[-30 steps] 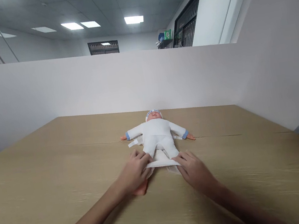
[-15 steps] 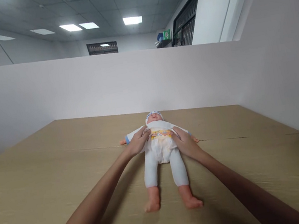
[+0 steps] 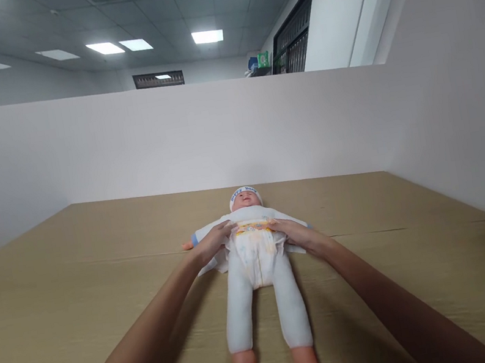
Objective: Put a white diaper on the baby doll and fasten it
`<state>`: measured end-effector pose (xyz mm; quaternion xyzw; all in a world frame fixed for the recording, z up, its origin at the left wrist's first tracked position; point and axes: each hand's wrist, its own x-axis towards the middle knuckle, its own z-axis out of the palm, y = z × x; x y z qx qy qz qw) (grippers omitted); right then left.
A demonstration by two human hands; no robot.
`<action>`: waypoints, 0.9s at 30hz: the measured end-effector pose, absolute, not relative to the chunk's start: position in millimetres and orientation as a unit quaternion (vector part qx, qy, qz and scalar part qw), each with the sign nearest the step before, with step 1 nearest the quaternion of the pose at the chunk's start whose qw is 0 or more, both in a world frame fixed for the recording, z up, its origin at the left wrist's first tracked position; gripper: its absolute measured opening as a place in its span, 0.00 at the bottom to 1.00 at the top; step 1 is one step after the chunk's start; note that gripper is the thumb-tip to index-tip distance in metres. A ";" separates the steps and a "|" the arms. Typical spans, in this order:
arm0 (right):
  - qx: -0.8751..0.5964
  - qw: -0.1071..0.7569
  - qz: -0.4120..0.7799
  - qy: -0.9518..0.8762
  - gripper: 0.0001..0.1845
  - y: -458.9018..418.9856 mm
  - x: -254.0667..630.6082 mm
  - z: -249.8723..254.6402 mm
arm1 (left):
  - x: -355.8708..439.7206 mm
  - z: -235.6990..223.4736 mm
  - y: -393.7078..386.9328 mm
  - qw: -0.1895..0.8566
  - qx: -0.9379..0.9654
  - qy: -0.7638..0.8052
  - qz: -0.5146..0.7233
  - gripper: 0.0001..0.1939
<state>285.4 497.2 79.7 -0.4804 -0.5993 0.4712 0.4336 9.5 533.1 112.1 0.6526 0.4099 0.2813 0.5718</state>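
Observation:
A baby doll (image 3: 261, 290) in white clothes and a white cap lies on its back on the wooden table (image 3: 59, 311), feet toward me. A white diaper (image 3: 255, 247) with a yellow printed waistband covers its belly and hips. My left hand (image 3: 213, 243) rests on the diaper's left side at the doll's waist, fingers curled onto the waistband. My right hand (image 3: 293, 234) presses the diaper's right side, fingers laid along the waistband. Diaper flaps stick out under both hands.
White partition walls (image 3: 170, 138) enclose the table at the back and the right (image 3: 458, 108). Beyond them are ceiling lights and a dark window frame (image 3: 295, 49).
A second ago both hands held the diaper's front edge near the doll's feet. They drew it up over the belly, and the doll now lies closer to me with legs stretched out.

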 end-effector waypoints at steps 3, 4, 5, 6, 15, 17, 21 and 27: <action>-0.474 0.394 0.535 -0.578 0.29 467.2 284.7 88.5 | -2.0 115.6 517.2 0.610 0.629 0.404 0.261 0.31; -0.466 0.379 0.557 -0.574 0.30 458.1 284.6 92.4 | -5.7 116.6 512.4 0.620 0.622 0.409 0.249 0.32; -0.457 0.364 0.574 -0.574 0.31 450.5 285.0 96.0 | -9.1 117.5 508.3 0.628 0.616 0.413 0.236 0.32; -0.451 0.353 0.583 -0.576 0.32 444.8 285.8 99.0 | -12.3 118.2 505.1 0.632 0.614 0.414 0.227 0.33; -0.577 0.491 0.252 -0.602 0.29 426.9 290.2 88.3 | -18.5 133.1 483.3 0.526 0.639 0.478 0.294 0.39; -0.571 0.513 0.159 -0.622 0.26 408.7 281.0 88.5 | -17.0 134.4 475.1 0.501 0.651 0.490 0.293 0.41; -0.475 0.448 0.047 -0.756 0.24 375.9 263.5 89.0 | -18.3 121.5 470.4 0.473 0.667 0.482 0.315 0.42; -0.499 0.378 0.065 -0.777 0.27 376.6 291.8 54.0 | -37.8 93.7 480.0 0.427 0.669 0.489 0.362 0.30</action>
